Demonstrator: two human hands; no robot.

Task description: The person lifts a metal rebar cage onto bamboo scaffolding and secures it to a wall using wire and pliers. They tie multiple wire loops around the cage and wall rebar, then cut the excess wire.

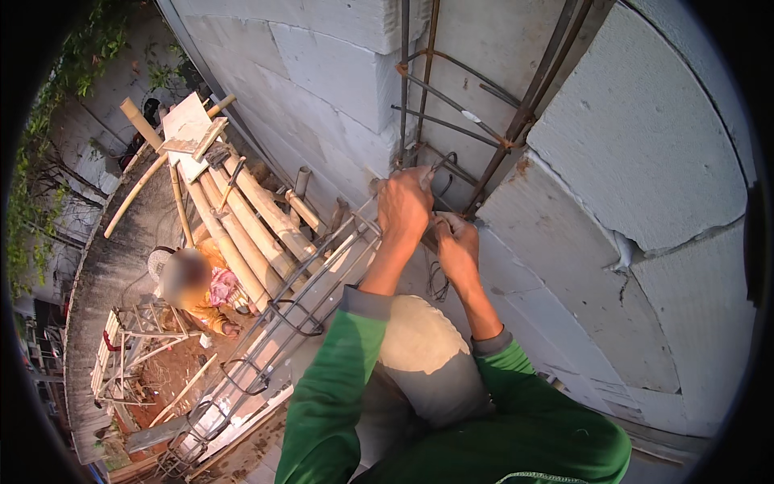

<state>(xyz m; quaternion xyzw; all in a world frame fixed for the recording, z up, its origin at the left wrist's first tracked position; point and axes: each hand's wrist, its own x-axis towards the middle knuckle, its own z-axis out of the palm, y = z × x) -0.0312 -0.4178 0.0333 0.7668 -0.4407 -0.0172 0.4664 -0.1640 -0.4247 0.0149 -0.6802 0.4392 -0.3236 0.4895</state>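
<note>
An upright steel rebar cage (469,114) with tied stirrups stands in the gap between two pale block walls. At its foot my left hand (405,198) is closed, its fingers bent around the joint where the bars meet; what they grip is hidden. Just below and to the right, my right hand (457,246) is closed with thumb and fingers together, close to the bars. Whatever it pinches cannot be made out. Thin looped wire (438,282) hangs just beneath the hands. A second rebar cage (282,310) slopes down leftward from beside my left wrist.
Large pale blocks (645,129) rise close on the right, a block wall (330,56) behind. Bamboo poles (234,230) with boards and a hammer (232,184) lie left. A person (205,278) in orange is far below, near a wooden frame (133,347).
</note>
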